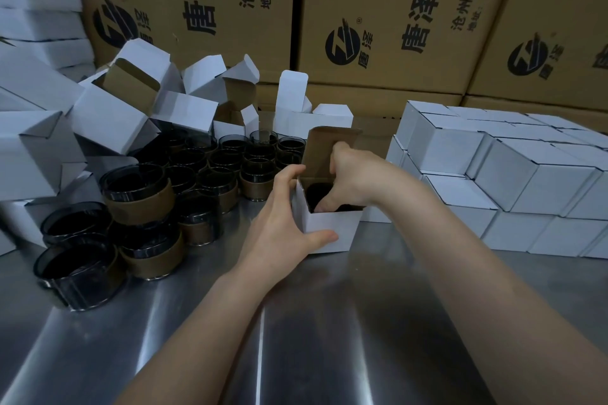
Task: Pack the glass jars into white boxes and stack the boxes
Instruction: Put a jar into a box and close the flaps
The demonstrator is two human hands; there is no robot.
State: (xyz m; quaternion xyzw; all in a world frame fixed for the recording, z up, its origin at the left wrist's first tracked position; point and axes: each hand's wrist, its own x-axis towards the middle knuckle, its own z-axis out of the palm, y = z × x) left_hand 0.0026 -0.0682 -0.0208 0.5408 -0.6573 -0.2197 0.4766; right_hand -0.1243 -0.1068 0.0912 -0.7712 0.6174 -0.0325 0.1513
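Left hand (280,223) grips white box (333,231); right hand (355,178) holds jar (316,191) inside.

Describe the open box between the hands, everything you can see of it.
The box is white cardboard outside and brown inside, and it stands upright on the metal table. Its top is open, with the lid flap raised at the back. A dark jar sits inside. The left hand grips its left front corner, thumb on the front face. The right hand reaches into the opening, fingers down by the jar.
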